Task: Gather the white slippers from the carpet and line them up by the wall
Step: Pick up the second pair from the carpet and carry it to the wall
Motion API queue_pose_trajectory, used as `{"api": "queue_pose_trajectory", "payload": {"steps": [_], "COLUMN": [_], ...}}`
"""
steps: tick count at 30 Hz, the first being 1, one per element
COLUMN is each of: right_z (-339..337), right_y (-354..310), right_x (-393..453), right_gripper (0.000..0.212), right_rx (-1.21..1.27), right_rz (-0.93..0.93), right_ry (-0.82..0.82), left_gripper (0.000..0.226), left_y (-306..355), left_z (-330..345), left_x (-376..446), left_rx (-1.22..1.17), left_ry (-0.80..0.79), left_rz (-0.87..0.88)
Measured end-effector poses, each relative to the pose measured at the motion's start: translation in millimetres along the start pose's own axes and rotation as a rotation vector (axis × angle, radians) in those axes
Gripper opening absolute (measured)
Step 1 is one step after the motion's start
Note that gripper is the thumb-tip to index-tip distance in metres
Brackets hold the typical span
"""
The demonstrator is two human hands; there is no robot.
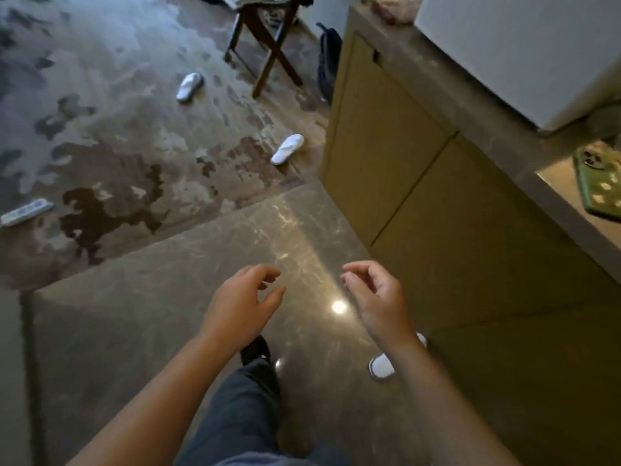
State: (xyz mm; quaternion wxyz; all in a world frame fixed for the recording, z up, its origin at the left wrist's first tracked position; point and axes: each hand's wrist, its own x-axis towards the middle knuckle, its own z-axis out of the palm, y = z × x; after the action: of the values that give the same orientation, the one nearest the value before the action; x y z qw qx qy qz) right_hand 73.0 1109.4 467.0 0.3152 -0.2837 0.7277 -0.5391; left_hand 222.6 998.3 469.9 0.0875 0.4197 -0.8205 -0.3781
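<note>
Both hands reach forward over the polished floor [168, 314], empty, fingers loosely curled and apart: left hand [240, 309], right hand [378, 302]. Two white slippers lie on the patterned carpet [100, 129], the far slipper [189, 87] near a wooden stool [265, 45], the nearer slipper [287, 149] just beside the cabinet [386, 146]. A third slipper [383, 364] sits under the right forearm.

Both hands hang empty over the shiny stone floor [161, 331], the left hand [240, 306] and the right hand [376, 299] with fingers loosely curled. Two white slippers lie apart on the patterned carpet [111, 136]: the far slipper [189, 87] near a wooden stool [265, 45], the near slipper [287, 149] just beside the cabinet [386, 146]. A third slipper [383, 364] lies on the stone floor beside the cabinet, partly hidden by the right forearm.
</note>
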Motion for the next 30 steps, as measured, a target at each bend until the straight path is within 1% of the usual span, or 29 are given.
{"api": "queue_pose_trajectory", "payload": {"steps": [3, 7, 11, 14, 19, 24, 27, 30], "right_z": [44.3, 90.7, 114.9, 126.2, 150.7, 178.5, 198.6, 222.6], "right_y": [-35.2, -66.3, -75.9, -75.7, -72.2, -103.2, -131.0, -149.1], "right_x": [68.0, 133.2, 175.7, 211.8, 311.5, 448.6, 526.9, 597.1], "right_gripper": [0.022, 0.025, 0.022, 0.020, 0.017, 0.021, 0.022, 0.023], "right_rx": [0.010, -0.007, -0.061, -0.050, -0.042, -0.071, -0.105, -0.137], "right_rz": [-0.050, -0.068, -0.010, 0.065, 0.129, 0.083, 0.021, -0.039], "right_ry": [-0.053, -0.083, -0.122, -0.142, -0.137, -0.172, -0.218, -0.231], "left_gripper": [0.030, 0.029, 0.028, 0.026, 0.025, 0.026, 0.026, 0.025], "left_y": [-28.8, -55.5, -64.5, -66.7, -70.2, -81.7, -98.9, -122.6], "left_z": [-49.7, -103.9, -136.9, -156.3, -183.8, -221.5, -245.2, -259.9], "left_x": [39.3, 94.1, 157.8, 211.8, 325.1, 428.6, 471.6, 509.7], "left_rx": [-0.007, -0.025, -0.069, -0.095, -0.119, -0.103, -0.118, -0.135], "left_ry": [0.077, 0.132, 0.176, 0.215, 0.256, 0.242, 0.244, 0.234], "left_rz": [-0.020, -0.033, -0.044, -0.039, -0.033, -0.114, -0.206, -0.294]}}
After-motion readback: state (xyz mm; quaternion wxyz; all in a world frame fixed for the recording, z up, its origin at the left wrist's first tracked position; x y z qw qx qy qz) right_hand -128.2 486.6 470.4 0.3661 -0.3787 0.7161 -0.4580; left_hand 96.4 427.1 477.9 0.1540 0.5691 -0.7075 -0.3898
